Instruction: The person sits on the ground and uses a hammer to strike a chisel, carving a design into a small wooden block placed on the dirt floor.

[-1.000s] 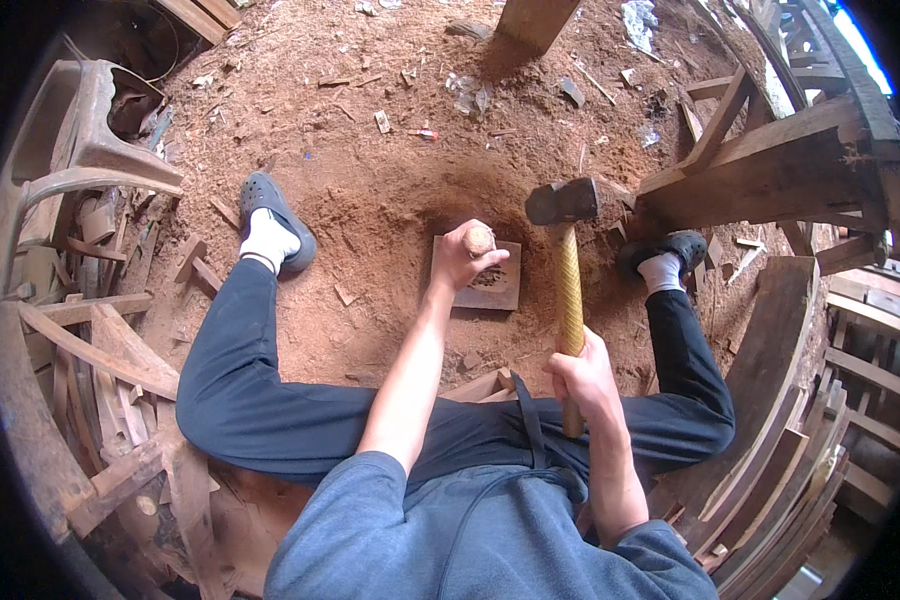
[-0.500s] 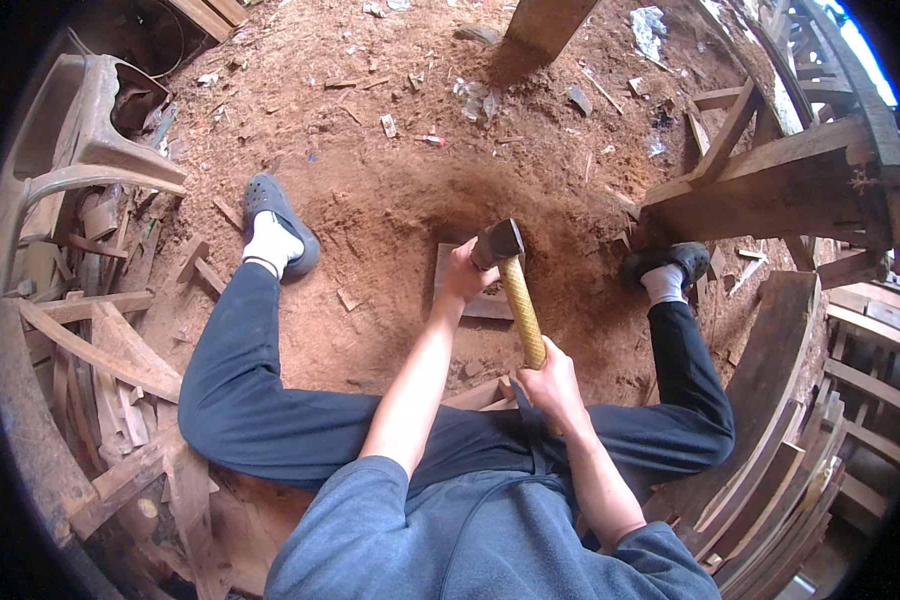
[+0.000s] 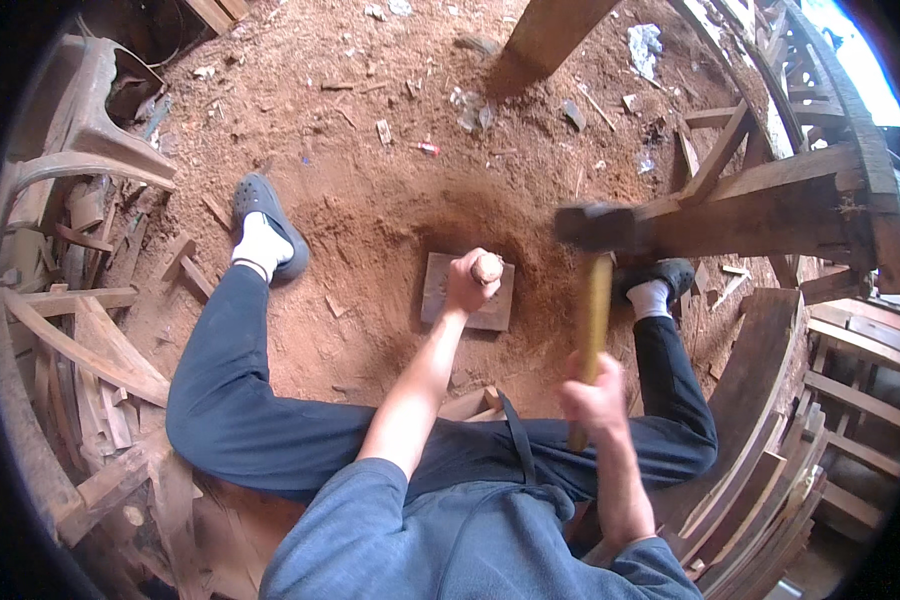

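The work surface is the floor point(image 3: 370, 345) — covered with loose reddish-brown sawdust point(image 3: 340, 195). A flat, square board point(image 3: 436, 296) lies in a shallow hollow point(image 3: 465, 215). Distributed beyond it: a wood chip point(image 3: 383, 131), a small red scrap point(image 3: 428, 148) and crumpled clear plastic point(image 3: 645, 50) — all well apart from the board.

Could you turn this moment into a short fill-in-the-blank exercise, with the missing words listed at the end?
1. The right hand grips a hammer by its ____-coloured handle.
2. The left hand holds a wooden piece whose visible end is ____ in shape.
3. In the picture, the hammer head is to the ____ of the left hand.
4. Both of the person's socks are ____ in colour.

Missing words: yellow; round; right; white.
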Demonstrator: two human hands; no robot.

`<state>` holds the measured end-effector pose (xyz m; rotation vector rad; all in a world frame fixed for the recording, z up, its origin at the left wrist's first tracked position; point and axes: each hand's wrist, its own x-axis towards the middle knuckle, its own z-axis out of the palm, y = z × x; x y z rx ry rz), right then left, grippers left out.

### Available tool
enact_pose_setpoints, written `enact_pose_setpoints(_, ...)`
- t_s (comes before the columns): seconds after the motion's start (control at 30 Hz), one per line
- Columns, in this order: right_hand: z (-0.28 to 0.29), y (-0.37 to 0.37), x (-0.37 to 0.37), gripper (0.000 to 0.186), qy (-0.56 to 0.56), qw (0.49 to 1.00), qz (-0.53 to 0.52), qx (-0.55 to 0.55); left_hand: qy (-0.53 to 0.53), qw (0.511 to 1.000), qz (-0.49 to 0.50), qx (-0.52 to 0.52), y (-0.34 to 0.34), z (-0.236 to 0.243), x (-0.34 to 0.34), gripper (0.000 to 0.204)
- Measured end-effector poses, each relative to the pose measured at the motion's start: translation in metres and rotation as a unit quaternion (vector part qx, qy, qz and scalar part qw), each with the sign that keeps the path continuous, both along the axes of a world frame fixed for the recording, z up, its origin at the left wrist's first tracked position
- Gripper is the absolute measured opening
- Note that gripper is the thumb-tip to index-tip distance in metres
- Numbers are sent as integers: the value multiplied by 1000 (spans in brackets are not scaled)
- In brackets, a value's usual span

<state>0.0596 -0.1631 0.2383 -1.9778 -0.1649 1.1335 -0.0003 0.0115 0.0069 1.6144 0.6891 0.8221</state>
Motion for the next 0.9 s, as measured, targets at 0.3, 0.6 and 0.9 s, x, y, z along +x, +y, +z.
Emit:
enact_pose_setpoints(0.3,47,12,16,23,-213,890,-47,401,-28,999,6,-24,0,-11,3,17)
enact_pose_setpoints(0.6,-42,5,-8,12,-90,996,7,-30,-76,997,-26,-11,-1,-21,2,12)
enact_pose_setpoints(0.9,44,16,4,22,-243,900,-109,346,-11,1000,16,3,-5,-19,3,16)
